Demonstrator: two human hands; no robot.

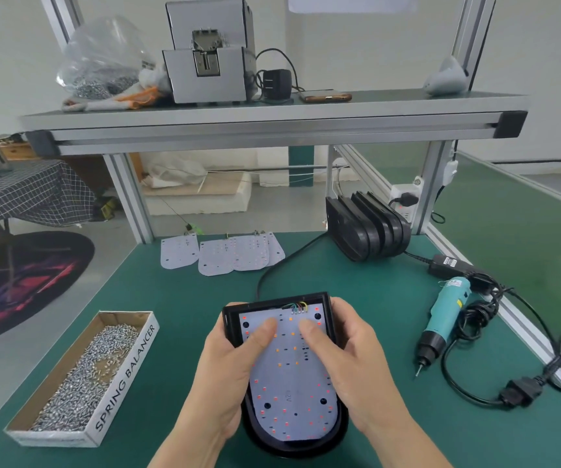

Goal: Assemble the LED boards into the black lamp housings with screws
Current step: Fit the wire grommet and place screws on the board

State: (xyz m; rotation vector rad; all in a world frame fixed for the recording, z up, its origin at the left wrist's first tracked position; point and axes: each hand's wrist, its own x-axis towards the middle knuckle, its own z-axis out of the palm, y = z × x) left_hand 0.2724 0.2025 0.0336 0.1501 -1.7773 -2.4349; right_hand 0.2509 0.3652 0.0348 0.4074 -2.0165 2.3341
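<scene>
A black lamp housing (334, 423) is held in front of me above the green bench. A white LED board (292, 393) with red and orange LEDs lies inside it, coloured wires at its far end. My left hand (228, 359) grips the housing's left side, its thumb pressing the board's upper left. My right hand (353, 356) grips the right side, thumb pressing the board's upper right. A cardboard box of screws (83, 376) sits at the left. A teal electric screwdriver (444, 315) lies at the right.
Several loose LED boards (225, 253) lie at the far edge of the bench. A row of black housings (367, 228) stands at the back right. A power adapter (448, 263) and cables (481, 393) trail on the right. A shelf above carries a screw feeder (208, 52).
</scene>
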